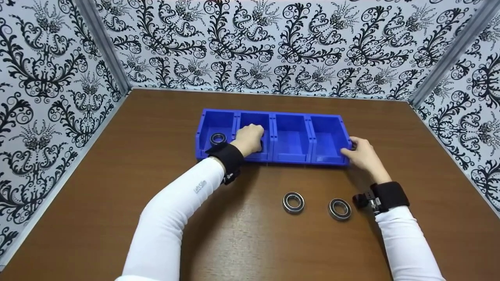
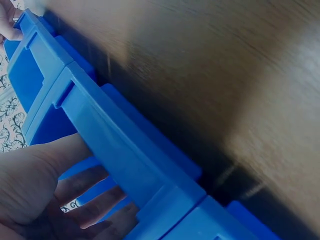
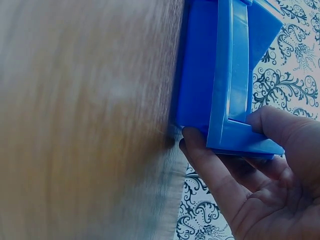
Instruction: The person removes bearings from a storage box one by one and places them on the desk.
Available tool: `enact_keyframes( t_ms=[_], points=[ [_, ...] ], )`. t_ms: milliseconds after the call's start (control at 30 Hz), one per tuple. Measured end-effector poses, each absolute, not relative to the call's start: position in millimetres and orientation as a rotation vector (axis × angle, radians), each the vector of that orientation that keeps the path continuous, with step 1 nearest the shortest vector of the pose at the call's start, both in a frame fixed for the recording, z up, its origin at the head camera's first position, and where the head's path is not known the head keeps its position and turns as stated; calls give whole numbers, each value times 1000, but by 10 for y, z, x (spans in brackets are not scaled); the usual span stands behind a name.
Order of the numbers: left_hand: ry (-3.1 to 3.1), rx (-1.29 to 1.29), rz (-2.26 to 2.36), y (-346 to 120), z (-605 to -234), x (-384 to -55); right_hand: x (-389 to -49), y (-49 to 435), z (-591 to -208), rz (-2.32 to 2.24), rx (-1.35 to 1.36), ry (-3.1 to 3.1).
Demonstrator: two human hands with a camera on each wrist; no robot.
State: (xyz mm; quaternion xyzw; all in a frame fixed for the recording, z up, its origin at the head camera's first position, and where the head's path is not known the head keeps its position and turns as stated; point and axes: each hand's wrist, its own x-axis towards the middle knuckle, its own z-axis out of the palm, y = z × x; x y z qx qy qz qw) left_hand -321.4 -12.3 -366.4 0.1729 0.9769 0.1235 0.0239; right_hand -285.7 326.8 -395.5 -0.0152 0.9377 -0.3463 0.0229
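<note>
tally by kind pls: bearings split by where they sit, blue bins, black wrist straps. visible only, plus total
Bearings on the table: 2
Bearings in the leftmost bin: 1
Blue bins, in one row: 4
Black wrist straps: 2
Total: 9

The left hand partly hides the second bin from the left; anything hidden there isn't counted.
</note>
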Motion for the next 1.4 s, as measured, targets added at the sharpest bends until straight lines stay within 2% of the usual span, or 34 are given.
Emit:
enact_keyframes(
  t_ms=[1400],
  points=[
    [2974, 389, 321, -34, -3696, -3280, -2853, 3262, -3965, -1033, -55, 2957]
  ],
)
